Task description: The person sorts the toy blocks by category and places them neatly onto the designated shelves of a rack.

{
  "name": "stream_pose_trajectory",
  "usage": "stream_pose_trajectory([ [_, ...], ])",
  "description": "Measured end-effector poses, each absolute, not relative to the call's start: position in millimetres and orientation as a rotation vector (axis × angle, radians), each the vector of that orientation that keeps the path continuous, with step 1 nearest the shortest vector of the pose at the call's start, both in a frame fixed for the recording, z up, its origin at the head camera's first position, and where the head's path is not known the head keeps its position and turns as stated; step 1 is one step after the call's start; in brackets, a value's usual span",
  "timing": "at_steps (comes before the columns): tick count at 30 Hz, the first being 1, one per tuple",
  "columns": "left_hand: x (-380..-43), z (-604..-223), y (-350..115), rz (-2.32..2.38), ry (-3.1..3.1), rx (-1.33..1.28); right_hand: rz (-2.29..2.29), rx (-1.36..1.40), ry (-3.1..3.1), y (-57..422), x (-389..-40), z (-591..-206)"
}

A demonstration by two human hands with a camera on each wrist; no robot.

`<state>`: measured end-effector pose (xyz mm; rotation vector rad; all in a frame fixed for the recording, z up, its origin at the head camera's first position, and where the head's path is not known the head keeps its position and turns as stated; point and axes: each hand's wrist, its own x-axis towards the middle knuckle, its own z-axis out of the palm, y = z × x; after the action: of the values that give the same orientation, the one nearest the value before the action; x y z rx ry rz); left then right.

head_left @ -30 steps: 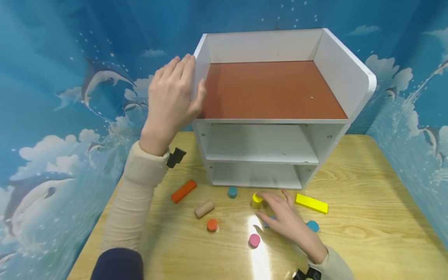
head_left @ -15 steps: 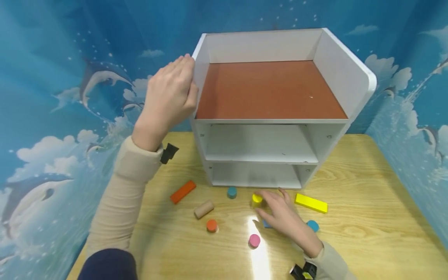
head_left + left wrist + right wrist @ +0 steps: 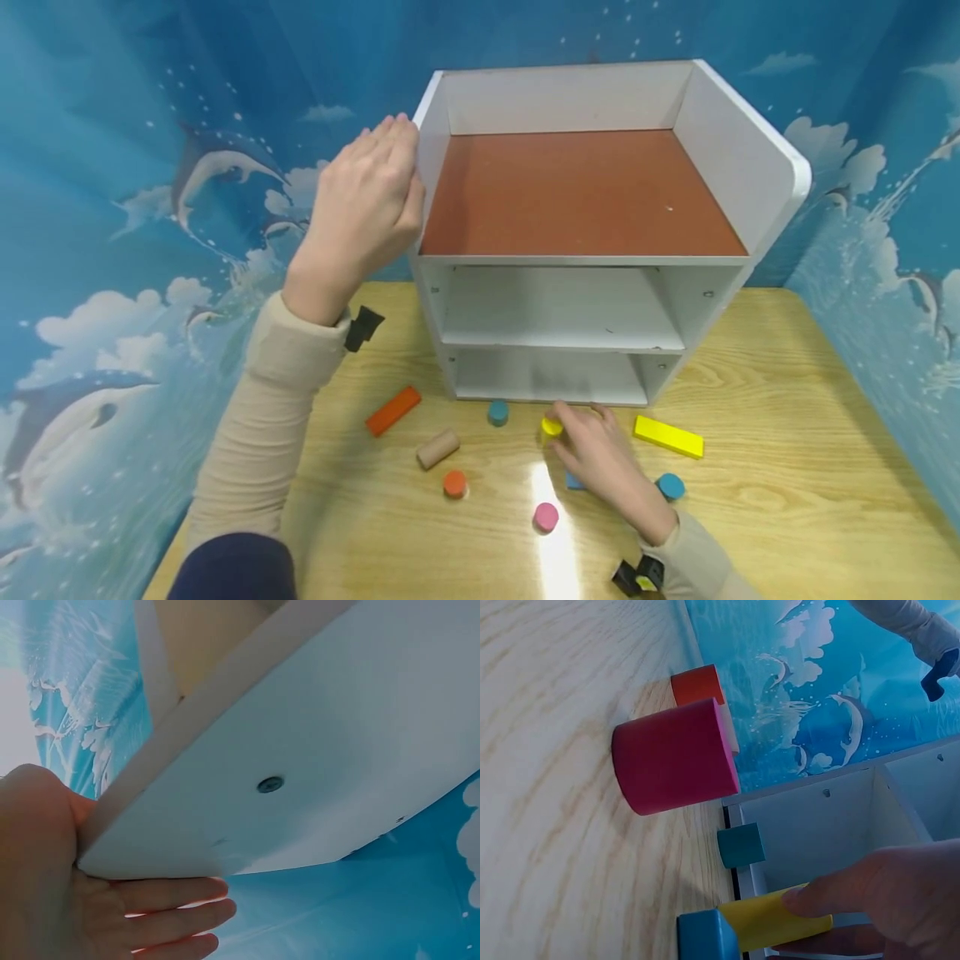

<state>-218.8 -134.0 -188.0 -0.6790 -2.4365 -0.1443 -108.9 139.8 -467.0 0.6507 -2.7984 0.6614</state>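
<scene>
Bare left hand (image 3: 360, 200), bare right hand (image 3: 596, 450), cream left sleeve (image 3: 240, 442) with wrinkles and a thick cuff (image 3: 294, 346), dark blue cloth (image 3: 234, 568) above, cream right sleeve (image 3: 693, 560), black left wrist box (image 3: 364, 328), black right wrist box (image 3: 649, 572) with a yellow spot (image 3: 644, 583)

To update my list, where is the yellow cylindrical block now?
In the head view, the yellow cylindrical block is right of centre, in the right hand, in front of the white shelf unit, right of the teal cylinder.
</scene>
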Motion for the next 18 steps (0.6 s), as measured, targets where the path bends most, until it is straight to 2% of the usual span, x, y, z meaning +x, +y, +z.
stream_pose_trajectory([
  [18, -214.3, -180.8, -132.4, -0.069, -2.569, -0.649, 0.760, 0.655, -2.693, 140.9, -109.5, -459.5],
])
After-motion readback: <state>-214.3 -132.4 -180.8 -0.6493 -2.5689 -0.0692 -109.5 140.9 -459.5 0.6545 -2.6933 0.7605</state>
